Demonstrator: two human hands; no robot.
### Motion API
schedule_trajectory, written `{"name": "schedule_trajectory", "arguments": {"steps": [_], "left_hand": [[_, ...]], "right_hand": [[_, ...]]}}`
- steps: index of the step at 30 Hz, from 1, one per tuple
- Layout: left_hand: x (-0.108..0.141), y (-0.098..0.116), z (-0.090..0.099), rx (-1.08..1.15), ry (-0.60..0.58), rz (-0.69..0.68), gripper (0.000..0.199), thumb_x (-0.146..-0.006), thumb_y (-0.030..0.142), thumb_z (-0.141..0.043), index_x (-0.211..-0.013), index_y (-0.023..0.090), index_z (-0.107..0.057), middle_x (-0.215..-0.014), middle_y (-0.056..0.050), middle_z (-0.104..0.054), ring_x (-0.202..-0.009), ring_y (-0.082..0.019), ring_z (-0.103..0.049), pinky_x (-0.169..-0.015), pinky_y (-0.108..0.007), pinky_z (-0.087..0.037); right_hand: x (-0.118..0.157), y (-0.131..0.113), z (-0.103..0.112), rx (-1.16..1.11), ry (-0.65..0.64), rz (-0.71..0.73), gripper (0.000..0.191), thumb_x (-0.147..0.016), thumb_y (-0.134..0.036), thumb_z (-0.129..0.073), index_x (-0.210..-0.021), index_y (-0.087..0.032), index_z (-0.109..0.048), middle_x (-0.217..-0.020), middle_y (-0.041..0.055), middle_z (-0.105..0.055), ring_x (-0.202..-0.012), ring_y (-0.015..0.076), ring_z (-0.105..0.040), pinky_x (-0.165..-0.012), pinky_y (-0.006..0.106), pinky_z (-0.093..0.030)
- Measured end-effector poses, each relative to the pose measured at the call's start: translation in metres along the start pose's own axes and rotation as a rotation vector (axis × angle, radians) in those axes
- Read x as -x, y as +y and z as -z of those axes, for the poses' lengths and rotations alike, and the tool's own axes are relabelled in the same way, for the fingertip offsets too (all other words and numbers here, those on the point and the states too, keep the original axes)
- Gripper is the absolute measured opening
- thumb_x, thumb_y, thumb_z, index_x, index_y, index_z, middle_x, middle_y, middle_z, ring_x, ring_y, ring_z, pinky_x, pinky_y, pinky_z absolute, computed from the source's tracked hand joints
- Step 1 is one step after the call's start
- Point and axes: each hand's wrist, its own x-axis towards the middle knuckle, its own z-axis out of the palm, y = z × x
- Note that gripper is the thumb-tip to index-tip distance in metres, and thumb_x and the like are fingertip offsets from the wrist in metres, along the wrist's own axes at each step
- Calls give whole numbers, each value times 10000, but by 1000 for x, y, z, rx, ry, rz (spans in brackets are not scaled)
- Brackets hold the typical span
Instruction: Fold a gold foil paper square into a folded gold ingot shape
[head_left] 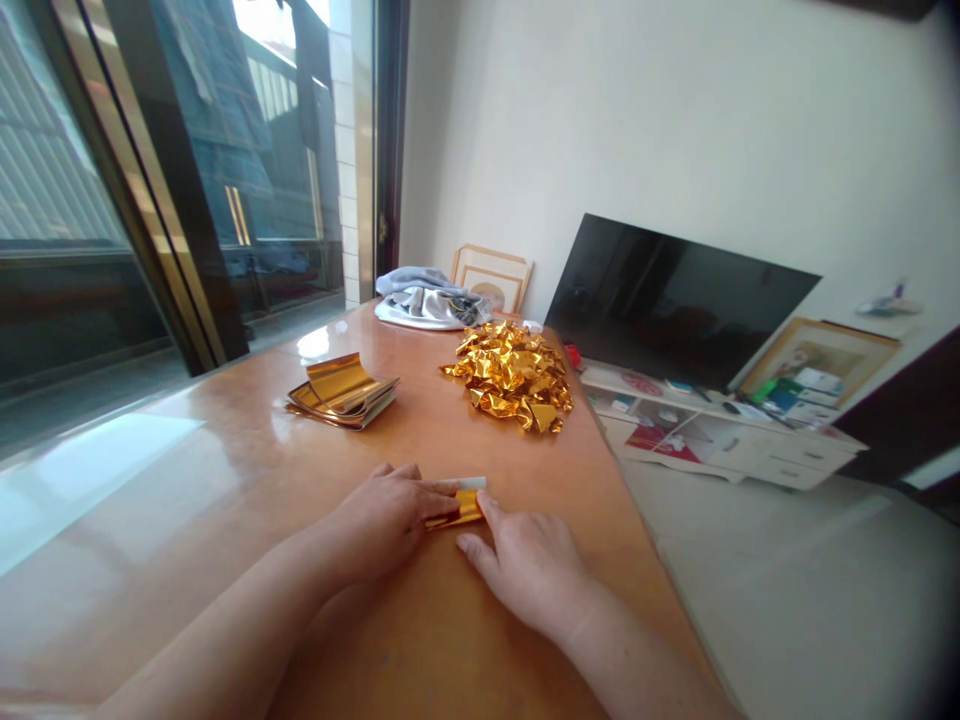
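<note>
A small strip of gold foil paper (pixel 469 507) with a pale edge lies on the wooden table, partly folded. My left hand (pixel 390 518) rests over its left end, fingers stretched out and pressing it flat. At its right end, the index finger of my right hand (pixel 525 560) touches the foil, with the thumb apart from it on the table side. Beyond my left hand sits a stack of gold sheets (pixel 345 392), the top ones curling up. A heap of crumpled or folded gold pieces (pixel 517 375) lies farther back on the right.
Folded grey cloth (pixel 427 298) lies at the far end of the glossy table (pixel 247 480), before a leaning frame (pixel 491 275). The table's right edge drops to a tiled floor. Beyond are a large dark television (pixel 675 300) and a white cabinet (pixel 735 440). Glass doors stand left.
</note>
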Motion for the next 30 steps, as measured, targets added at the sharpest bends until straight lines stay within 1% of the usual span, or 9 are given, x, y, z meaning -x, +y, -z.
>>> {"name": "schedule_trajectory", "arguments": {"steps": [4,7,12,15,18,20,25,27,30], "left_hand": [[1,1,-1,-11,10,4,315,-826,172,-540,-988,348,-744,-1025,-15,-765,-890,-244,-561,-859,-359,-404],[1,0,-1,-4,7,-5,310,-815,157,-551,-966,348,-744,-959,-12,-761,-878,-239,-559,-844,-339,-393],[0,-4,-1,0,-17,-10,347,-827,141,-533,-997,359,-743,-896,-10,-752,-876,-232,-564,-834,-313,-394],[-1,-7,-1,-2,-27,-31,405,-844,115,-502,-1045,376,-737,-934,-1,-757,-886,-227,-567,-835,-310,-388],[-1,-8,-2,-2,-32,-56,488,-851,70,-470,-1106,401,-721,-1073,28,-760,-900,-218,-569,-821,-309,-377],[-1,-8,-3,-5,-35,-64,501,-858,66,-469,-1121,413,-715,-1153,47,-747,-904,-215,-568,-811,-315,-368],[-2,-9,-5,-56,-29,-70,448,-866,85,-486,-1073,406,-719,-1102,57,-756,-908,-219,-561,-788,-329,-347],[-2,-10,-6,-85,-35,-69,439,-869,94,-487,-1069,409,-718,-1129,65,-750,-925,-222,-557,-792,-332,-345],[-1,-10,-7,-110,-42,-67,470,-871,108,-495,-1135,439,-699,-1194,81,-732,-947,-222,-554,-812,-330,-353]], "right_hand": [[0,0,0,-4,-2,6,601,-971,-596,-413,-1395,-195,-554,-1007,151,-763,-933,315,-720,-784,390,-492],[-1,1,-1,-4,10,14,596,-970,-598,-414,-1398,-209,-554,-995,140,-767,-929,316,-721,-781,388,-491],[-1,1,-1,4,20,15,600,-969,-604,-406,-1397,-213,-560,-992,142,-767,-920,315,-723,-769,384,-491],[-1,1,-1,12,18,16,612,-969,-609,-395,-1385,-197,-574,-991,148,-766,-920,320,-722,-768,390,-492],[0,2,-1,11,1,7,618,-967,-617,-391,-1389,-203,-571,-999,151,-764,-929,318,-720,-771,388,-489],[0,3,0,12,-9,3,624,-969,-614,-390,-1433,-220,-532,-1013,149,-763,-949,319,-717,-782,391,-487],[1,11,4,15,-39,3,664,-969,-602,-401,-1501,-210,-462,-1064,163,-755,-996,323,-706,-823,401,-479],[3,14,6,18,-38,-3,677,-966,-601,-410,-1520,-214,-435,-1063,166,-754,-987,328,-708,-819,407,-480],[7,13,7,25,-17,22,673,-974,-595,-404,-1549,-246,-383,-1040,154,-760,-960,330,-715,-802,414,-484]]}}
